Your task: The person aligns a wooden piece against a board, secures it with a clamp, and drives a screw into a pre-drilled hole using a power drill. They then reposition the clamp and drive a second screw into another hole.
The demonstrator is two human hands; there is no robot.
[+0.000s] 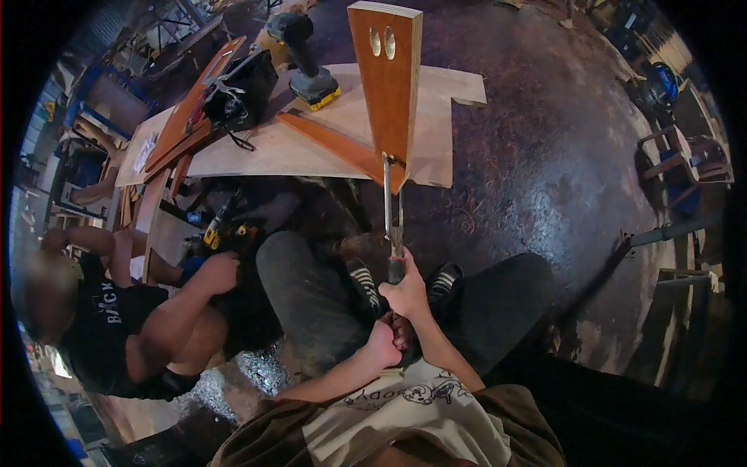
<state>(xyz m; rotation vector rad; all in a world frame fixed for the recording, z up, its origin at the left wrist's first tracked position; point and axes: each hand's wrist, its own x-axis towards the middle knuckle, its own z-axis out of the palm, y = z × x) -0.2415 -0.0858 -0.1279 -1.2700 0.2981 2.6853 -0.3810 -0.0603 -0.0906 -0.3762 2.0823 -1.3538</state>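
In the head view, my right hand is wrapped round the dark grip of what looks like a bar clamp, with two slim metal rods. Just below it, my left hand is closed at the tool's lower end, close to my lap; its fingers are partly hidden. At the far end of the rods, a reddish-brown plywood board stands nearly upright, with pale layered edges. Two oval pocket holes show near its top. The rods meet the board at its narrow lower end.
A pale plywood sheet carries a cordless drill, a black bag and a brown wood strip. A co-worker sits at left near a yellow power tool. A wooden chair is at right.
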